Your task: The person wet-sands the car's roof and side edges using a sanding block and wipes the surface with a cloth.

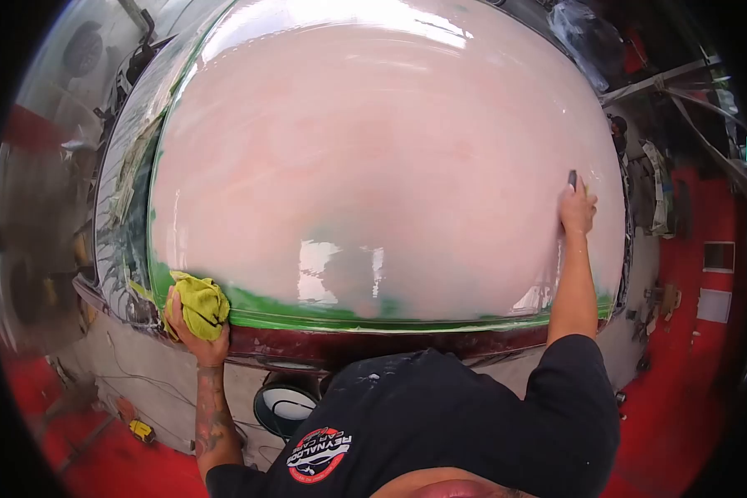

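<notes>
A broad car panel (pixel 373 166) fills the middle of the view, pinkish-white and wet-looking, with green showing along its near and left edges. My left hand (pixel 197 342) grips a crumpled yellow-green cloth (pixel 201 305) at the panel's near left corner. On the right side of the panel, my right hand (pixel 578 212) is closed around a small dark block (pixel 572 178) against the glossy surface. Most of that block is hidden by the fingers, and its exact kind cannot be made out.
A dark bucket (pixel 261 408) with whitish contents stands on the floor below the panel's near edge. A small yellow tool (pixel 142 431) and cables lie at lower left. Clear plastic sheeting (pixel 585 37) hangs beyond the far right corner. Red flooring (pixel 685 332) shows at right.
</notes>
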`<state>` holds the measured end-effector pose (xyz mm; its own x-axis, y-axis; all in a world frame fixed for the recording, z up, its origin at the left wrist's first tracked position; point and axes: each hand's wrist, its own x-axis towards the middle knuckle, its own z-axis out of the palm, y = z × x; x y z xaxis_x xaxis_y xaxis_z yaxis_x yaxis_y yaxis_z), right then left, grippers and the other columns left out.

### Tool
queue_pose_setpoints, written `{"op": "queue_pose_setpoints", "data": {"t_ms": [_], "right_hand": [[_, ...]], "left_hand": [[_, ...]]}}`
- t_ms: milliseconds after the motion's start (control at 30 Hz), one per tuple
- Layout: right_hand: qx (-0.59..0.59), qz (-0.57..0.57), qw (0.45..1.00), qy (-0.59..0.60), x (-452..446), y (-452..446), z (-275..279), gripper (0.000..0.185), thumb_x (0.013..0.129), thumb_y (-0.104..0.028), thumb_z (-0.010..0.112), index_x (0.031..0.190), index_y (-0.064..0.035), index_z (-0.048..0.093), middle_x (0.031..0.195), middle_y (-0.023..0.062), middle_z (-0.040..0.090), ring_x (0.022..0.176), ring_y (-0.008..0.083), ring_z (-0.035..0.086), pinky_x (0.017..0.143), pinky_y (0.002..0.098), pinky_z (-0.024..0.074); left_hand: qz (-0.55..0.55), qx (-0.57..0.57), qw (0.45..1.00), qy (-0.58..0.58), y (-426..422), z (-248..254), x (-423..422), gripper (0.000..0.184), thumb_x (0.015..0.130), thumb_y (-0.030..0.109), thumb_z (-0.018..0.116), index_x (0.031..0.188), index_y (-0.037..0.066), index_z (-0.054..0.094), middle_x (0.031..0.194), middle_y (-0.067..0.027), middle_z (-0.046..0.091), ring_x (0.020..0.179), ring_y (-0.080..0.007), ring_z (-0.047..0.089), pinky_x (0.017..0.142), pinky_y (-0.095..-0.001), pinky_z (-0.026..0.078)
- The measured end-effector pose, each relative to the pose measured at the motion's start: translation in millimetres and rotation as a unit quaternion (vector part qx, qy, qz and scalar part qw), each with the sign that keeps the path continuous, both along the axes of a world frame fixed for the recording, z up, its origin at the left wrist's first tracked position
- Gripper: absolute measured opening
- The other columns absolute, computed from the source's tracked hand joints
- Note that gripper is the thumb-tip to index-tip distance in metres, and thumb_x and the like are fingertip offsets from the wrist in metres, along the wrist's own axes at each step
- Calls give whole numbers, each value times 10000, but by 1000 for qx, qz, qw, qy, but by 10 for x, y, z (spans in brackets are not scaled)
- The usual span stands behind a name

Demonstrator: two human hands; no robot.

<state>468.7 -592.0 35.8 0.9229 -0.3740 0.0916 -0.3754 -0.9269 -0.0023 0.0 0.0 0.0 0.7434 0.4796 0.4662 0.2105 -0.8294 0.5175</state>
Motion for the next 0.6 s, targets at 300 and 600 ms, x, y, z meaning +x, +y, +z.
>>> {"op": "queue_pose_setpoints", "data": {"t_ms": [300,600], "right_hand": [[-9,420,903,-90,-479,3325,63,470,987,-293,521,1451,-223,550,1293,263,528,1166,430,535,957,514,488],[170,663,728,-23,-1766,4838,26,404,957,-239,536,1356,-221,600,1274,186,564,1175,363,540,964,485,441]], "left_hand": [[4,-6,1000,-9,0,-54,21,903,709,185,798,1494,53,372,1475,-261,429,1338,-454,416,1129,-567,330],[-5,7,1000,-22,35,-122,1,895,739,213,791,1506,51,359,1466,-246,449,1326,-455,423,1131,-558,328]]}}
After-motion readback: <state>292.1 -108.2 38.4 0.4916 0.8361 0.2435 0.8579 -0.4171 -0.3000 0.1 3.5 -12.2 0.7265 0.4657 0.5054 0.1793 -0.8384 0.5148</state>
